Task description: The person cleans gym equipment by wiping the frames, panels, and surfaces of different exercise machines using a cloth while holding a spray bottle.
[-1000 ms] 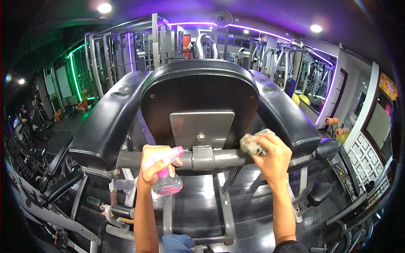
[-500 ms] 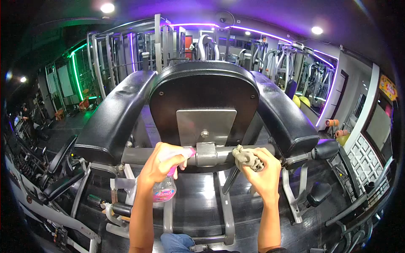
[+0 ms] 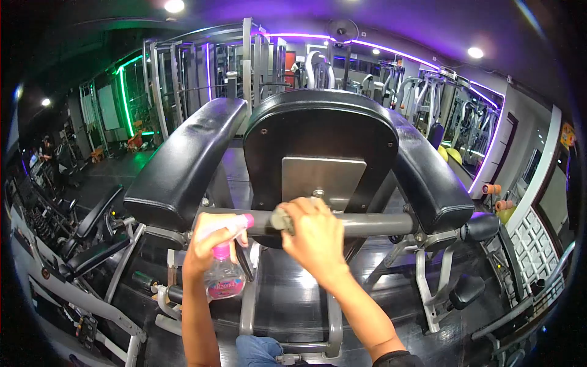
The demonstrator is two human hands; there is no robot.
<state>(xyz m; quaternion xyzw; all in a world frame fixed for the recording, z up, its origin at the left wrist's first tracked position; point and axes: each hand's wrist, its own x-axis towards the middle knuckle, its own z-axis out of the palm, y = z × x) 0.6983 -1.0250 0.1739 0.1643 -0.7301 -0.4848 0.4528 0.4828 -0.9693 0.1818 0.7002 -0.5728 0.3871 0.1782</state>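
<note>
My left hand (image 3: 211, 240) is wrapped round the neck of a clear spray bottle (image 3: 225, 279) with a pink nozzle, in front of the left part of a grey metal crossbar (image 3: 379, 224). A greyish cloth (image 3: 282, 220) is bunched in my right hand (image 3: 313, 235), which rests at the middle of the crossbar and hides part of it. Just above stands the black backrest (image 3: 324, 131) with a metal plate (image 3: 324, 176) bolted to its rear.
Black padded arms (image 3: 186, 165) flank the backrest. Dark flooring and metal legs lie below. Dumbbells and benches stand at the left, a roller pad (image 3: 480, 227) at the right, and gym machines behind. A person (image 3: 49, 159) is at the far left.
My right hand has moved left along the crossbar with the cloth, from right of the centre bracket to its middle. My left hand with the bottle has shifted slightly left. The view has turned a little.
</note>
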